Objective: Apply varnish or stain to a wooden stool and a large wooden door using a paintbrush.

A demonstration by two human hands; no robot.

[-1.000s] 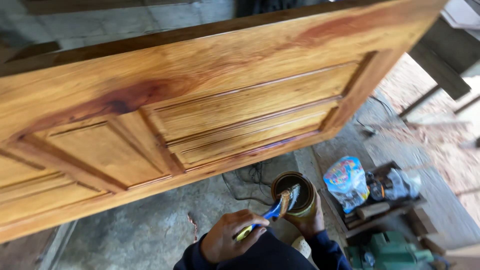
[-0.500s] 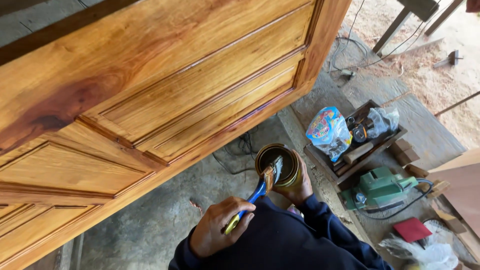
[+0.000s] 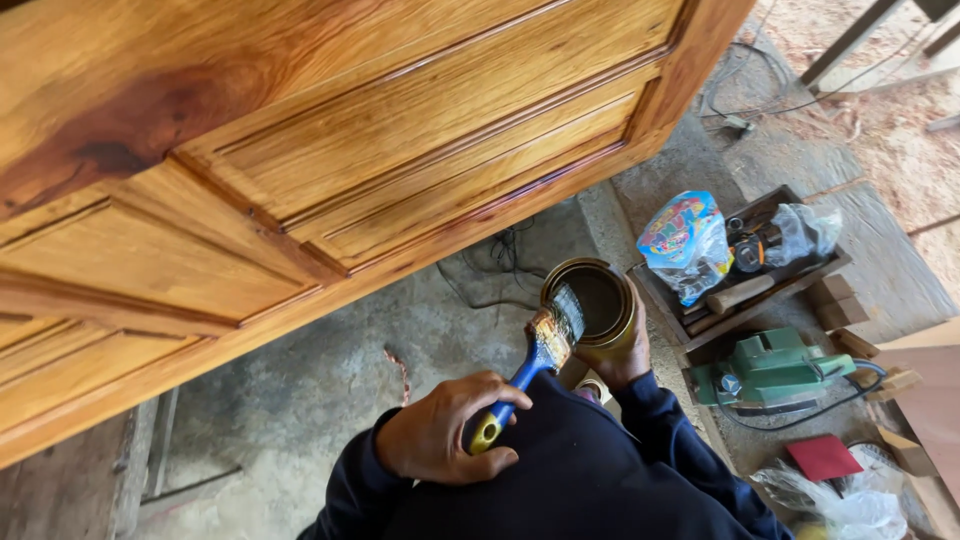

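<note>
My left hand [image 3: 440, 438] grips the blue and yellow handle of a paintbrush [image 3: 545, 345]. Its wet bristles rest against the left rim of an open round tin [image 3: 592, 300] holding dark liquid. My right hand [image 3: 622, 362] holds that tin from below and behind, and is partly hidden by it. Both arms are in dark blue sleeves. A large glossy wooden panelled door [image 3: 330, 150] lies flat just above and ahead of my hands, filling the upper left of the view.
A wooden tray [image 3: 745, 290] to the right holds plastic bags and a wooden tool handle. A green power sander [image 3: 775, 368] with its cord sits below it, next to a red card [image 3: 822, 455]. Cables [image 3: 500, 250] lie on the concrete floor, with sawdust at the far right.
The brush bristles have come up out of the tin to its rim. The view has moved closer over the tin and hands.
</note>
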